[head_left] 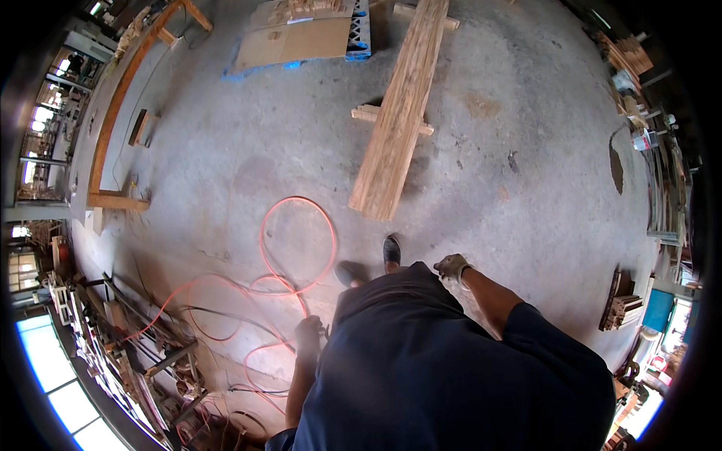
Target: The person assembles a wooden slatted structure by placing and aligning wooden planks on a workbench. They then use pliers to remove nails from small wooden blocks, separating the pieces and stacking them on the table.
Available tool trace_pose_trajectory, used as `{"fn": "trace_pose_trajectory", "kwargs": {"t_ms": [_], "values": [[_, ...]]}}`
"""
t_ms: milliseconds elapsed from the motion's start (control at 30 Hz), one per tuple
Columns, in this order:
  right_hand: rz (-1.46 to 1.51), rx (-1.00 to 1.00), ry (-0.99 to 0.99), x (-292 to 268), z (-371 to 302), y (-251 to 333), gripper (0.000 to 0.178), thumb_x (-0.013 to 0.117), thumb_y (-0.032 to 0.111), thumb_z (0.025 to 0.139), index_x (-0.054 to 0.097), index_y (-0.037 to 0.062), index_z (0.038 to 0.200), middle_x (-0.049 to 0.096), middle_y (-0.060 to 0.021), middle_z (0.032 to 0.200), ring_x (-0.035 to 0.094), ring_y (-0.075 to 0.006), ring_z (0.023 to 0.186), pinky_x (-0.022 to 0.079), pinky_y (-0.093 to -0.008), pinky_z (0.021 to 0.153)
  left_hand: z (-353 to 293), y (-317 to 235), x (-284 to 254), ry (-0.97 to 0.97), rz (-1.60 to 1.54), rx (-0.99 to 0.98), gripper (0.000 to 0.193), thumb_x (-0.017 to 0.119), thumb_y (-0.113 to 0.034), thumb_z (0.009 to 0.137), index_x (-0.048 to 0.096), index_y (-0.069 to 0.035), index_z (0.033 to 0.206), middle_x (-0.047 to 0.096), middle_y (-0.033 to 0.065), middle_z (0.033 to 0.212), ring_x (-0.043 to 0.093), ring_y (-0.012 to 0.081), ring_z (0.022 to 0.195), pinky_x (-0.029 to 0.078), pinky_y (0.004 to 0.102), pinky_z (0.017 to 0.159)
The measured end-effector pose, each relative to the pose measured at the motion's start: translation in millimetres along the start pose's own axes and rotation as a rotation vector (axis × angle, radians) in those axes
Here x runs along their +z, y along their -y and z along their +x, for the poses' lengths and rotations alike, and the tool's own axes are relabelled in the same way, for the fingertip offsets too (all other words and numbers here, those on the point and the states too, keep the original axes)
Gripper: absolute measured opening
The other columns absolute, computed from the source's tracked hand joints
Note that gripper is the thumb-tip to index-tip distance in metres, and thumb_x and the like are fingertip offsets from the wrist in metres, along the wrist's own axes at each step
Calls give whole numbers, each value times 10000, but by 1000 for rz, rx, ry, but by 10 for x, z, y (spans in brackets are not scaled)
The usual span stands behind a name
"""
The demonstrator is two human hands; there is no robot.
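1. My left hand, gloved, grips something small at seven o'clock; I cannot tell what.
2. The orange hose loops just beside it, slack.
3. My right hand hangs loosely curled, holding nothing.
4. The long plank rests on cross blocks at twelve o'clock.

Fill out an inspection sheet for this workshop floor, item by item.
Surface: bare concrete floor, stained and dusty.
Job's things: orange hose looped on the floor, running to the left hand; long wooden plank lying on short cross pieces ahead of the feet.
Clutter: flat cardboard on a blue pallet; stacked wood blocks at right; timber frame at left.
Hands: left hand gloved, at the hose, grip too blurred to tell; right hand gloved, holding nothing visible.
Cables: dark cables beside the hose loops.
Surroundings: metal racks lower left; shelves at right.
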State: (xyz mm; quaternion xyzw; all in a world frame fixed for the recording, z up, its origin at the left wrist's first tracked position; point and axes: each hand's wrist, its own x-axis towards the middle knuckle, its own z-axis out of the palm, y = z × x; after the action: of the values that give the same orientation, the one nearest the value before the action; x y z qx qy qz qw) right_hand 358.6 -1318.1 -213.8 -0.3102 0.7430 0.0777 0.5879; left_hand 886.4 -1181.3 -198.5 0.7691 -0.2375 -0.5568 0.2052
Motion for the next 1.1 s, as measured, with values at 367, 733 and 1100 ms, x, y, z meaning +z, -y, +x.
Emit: {"fn": "trace_pose_trajectory", "kwargs": {"t_ms": [367, 733, 1100], "values": [[-167, -57, 82, -282, 729, 67, 285, 744, 304, 992, 790, 25, 1020, 784, -99, 900, 738, -203, 769, 586, -378, 664, -688, -190, 182, -140, -215, -136, 216, 620, -251, 990, 679, -83, 868, 663, 53, 818, 667, 210, 750, 541, 368, 728], [-112, -220, -44, -223, 570, 1255, 317, 772, 361, 971, 786, 44, 970, 759, -69, 808, 678, -184, 662, 557, -369, 649, 104, 978, -283, -105, 546, 199, 162, 631, -255, 971, 740, -136, 958, 720, 79, 926, 696, 278, 863, 557, 420, 731], [-303, -49, -66, 734, 807, 1723, 358, 826, 418, 931, 836, 62, 967, 804, -91, 860, 759, -224, 765, 609, -405, 742, 1433, -65, -1715, 20, 79, 295, 70, 663, -125, 974, 715, -91, 942, 608, 25, 725, 609, 181, 580, 483, 336, 516]]}}
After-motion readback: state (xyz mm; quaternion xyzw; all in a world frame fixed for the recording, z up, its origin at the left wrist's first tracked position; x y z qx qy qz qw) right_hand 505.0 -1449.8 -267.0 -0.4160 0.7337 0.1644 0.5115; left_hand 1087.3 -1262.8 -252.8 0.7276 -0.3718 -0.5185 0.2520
